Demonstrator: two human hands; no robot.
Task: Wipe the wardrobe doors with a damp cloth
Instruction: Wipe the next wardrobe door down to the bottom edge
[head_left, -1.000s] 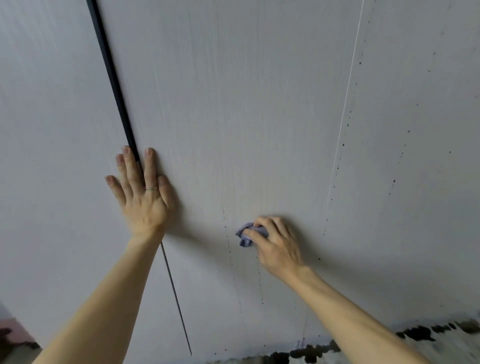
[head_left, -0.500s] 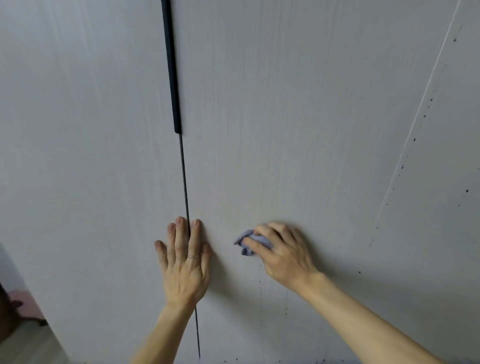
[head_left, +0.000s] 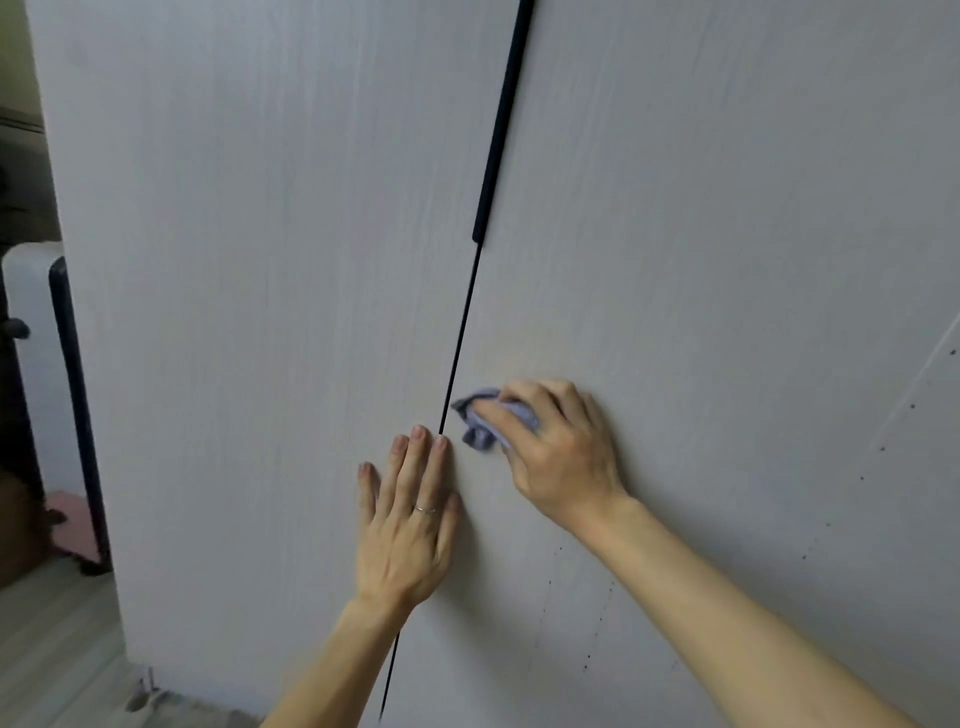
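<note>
Two pale grey wardrobe doors fill most of the view, the left door (head_left: 260, 312) and the right door (head_left: 727, 260), meeting at a thin dark seam (head_left: 462, 332) that runs at a slant from the top edge down to the bottom. A long black handle (head_left: 501, 119) lies along the upper part of that seam, on the right door's left edge, and ends well above both hands.

The right hand (head_left: 561, 457) grips a small lilac-blue cloth (head_left: 480, 421): its fingers are curled round the bunched fabric and press it against the right door, just beside that door's left edge and close to the seam. A crumpled end of the cloth pokes out past the fingertips toward the seam.

The left hand (head_left: 408, 525) lies flat with its fingers straight and close together, holding nothing. It rests across the seam, mostly on the left door's right edge, and its fingertips reach up just below and to the left of the cloth. A thin ring (head_left: 425, 510) sits on one finger. The two hands are near each other but apart.

Small dark specks (head_left: 587, 660) dot the lower part of the right door, near the right forearm. Beyond the left door's outer edge stand a white object (head_left: 31, 364) with a dark upright rim and a strip of pale floor (head_left: 47, 649)
</note>
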